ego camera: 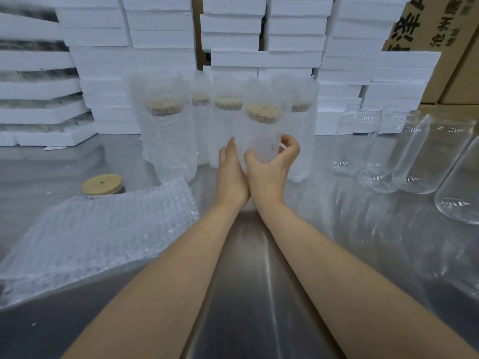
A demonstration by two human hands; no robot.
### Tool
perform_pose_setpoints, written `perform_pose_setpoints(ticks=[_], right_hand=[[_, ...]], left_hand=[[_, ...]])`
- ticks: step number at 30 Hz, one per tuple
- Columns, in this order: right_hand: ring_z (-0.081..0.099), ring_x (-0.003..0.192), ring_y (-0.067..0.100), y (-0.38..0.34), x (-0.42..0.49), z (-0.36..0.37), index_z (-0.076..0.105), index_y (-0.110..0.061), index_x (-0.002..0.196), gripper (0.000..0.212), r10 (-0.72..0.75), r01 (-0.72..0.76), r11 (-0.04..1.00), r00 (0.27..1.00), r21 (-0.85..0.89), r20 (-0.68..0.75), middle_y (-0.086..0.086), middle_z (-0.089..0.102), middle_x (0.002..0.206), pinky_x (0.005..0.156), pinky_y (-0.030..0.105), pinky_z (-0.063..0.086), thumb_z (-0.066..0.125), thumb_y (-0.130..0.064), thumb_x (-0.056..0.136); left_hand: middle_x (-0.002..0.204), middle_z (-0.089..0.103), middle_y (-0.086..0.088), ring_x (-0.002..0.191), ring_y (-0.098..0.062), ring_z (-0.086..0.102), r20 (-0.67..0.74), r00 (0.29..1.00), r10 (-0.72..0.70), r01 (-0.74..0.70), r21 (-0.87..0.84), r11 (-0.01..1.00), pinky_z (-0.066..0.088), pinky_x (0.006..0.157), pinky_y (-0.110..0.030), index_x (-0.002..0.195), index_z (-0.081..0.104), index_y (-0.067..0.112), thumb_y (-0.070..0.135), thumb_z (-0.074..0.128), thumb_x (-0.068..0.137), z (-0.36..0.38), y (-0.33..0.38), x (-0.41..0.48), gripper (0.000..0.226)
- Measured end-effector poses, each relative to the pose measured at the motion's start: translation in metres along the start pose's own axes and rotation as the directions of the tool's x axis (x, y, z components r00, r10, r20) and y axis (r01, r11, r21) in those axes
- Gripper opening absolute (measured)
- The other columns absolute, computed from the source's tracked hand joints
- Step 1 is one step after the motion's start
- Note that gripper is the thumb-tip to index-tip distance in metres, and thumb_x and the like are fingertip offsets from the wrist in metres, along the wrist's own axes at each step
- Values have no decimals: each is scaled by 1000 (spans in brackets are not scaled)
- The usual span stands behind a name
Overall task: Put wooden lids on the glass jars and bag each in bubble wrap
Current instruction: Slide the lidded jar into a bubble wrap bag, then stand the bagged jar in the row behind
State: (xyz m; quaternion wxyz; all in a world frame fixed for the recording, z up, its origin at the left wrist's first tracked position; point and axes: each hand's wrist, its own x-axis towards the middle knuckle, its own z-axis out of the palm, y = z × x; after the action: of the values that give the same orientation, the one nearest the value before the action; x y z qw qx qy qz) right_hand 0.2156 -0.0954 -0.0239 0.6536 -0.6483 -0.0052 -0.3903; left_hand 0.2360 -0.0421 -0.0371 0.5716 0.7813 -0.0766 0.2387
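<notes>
**Bagged jar held upright at mid-table**

The right hand [272, 168] curls round the bagged jar [263, 136], which is upright with its wooden lid [263, 111] topmost. The left hand [230, 174] lies flat against its side, fingers straight. More wrapped jars [166, 130] crowd just behind. Bare glass jars [427, 151] stand to the right, bubble-wrap bags [103, 229] and spare lids [102, 184] to the left. The carton [435, 22] bears black Chinese characters, cut off.

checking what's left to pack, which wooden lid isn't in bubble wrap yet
The lid at the left, just behind the flat bubble wrap: it sits bare, while the other lids show through bags in the row.
</notes>
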Motion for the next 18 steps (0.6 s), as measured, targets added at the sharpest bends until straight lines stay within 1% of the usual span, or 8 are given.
perform_pose_setpoints(ticks=[3, 5, 7, 9, 11, 13, 16, 18], right_hand=[[44, 120, 18, 12, 9, 5, 37, -14, 121, 56, -36, 36, 999, 999, -32, 1, 6, 41, 127, 101, 32, 42, 69, -5, 76], [42, 113, -6, 17, 12, 6, 38, -18, 119, 53, -44, 44, 998, 999, -37, 4, 1, 41, 126, 94, 13, 39, 69, -8, 77], [37, 106, -21, 20, 13, 6, 39, -17, 116, 50, -65, 65, 996, 998, -65, 6, -1, 40, 123, 85, 0, 32, 69, -8, 77], [41, 103, -14, 20, 11, 4, 44, -11, 116, 46, -98, 98, 990, 995, -104, 4, 1, 42, 121, 84, -2, 28, 69, -7, 78], [44, 110, 4, 17, 7, 2, 47, -6, 119, 46, -113, 113, 986, 994, -125, 4, 5, 46, 124, 87, -2, 27, 69, -6, 79], [43, 124, 14, 12, 1, -2, 46, -6, 126, 49, -111, 111, 983, 994, -145, 6, 8, 46, 133, 92, -4, 23, 68, -9, 82], [43, 126, 14, 1, -12, -12, 46, -10, 128, 50, -134, 124, 976, 990, -177, -47, 6, 47, 135, 90, -5, 22, 68, -15, 84], [48, 112, 10, -7, -22, -21, 51, -13, 118, 39, -160, 140, 964, 985, -227, -72, -1, 51, 123, 85, 2, 31, 69, -19, 84]], left_hand=[[96, 47, 15, 77, 12, 57, -63, 998, 0, 3, 45, 999, 43, 63, -3, 120, 46, 16, 36, 37, 104, 6, -8, 11, 27], [99, 51, 3, 80, -2, 59, -135, 990, 47, -24, 170, 985, 47, 69, -17, 100, 43, 22, 50, 35, 100, 11, -13, 14, 29], [110, 50, -6, 85, -9, 57, -108, 993, 45, -22, 206, 978, 46, 76, -21, 108, 46, 19, 50, 32, 101, 10, -16, 14, 34], [121, 46, -6, 93, -7, 54, 9, 1000, -11, 10, 152, 988, 43, 80, -14, 136, 40, 12, 40, 31, 104, 6, -15, 9, 43], [137, 39, -12, 115, -19, 50, 67, 997, -28, 13, 211, 977, 42, 97, -29, 150, 20, 7, 34, 37, 102, 1, -11, 3, 58], [150, 29, -14, 133, -27, 39, 80, 996, -24, 6, 220, 976, 35, 109, -40, 153, 5, 11, 42, 38, 98, -4, -1, -8, 71], [160, 13, -3, 144, -17, 24, 88, 996, -30, 22, 91, 996, 25, 116, -35, 153, -1, 23, 66, 18, 86, -12, 18, -31, 82], [161, 5, -4, 147, -18, 12, 104, 993, 47, -68, 216, 974, 16, 117, -29, 153, 0, 14, 53, 20, 93, -18, 25, -50, 74]])
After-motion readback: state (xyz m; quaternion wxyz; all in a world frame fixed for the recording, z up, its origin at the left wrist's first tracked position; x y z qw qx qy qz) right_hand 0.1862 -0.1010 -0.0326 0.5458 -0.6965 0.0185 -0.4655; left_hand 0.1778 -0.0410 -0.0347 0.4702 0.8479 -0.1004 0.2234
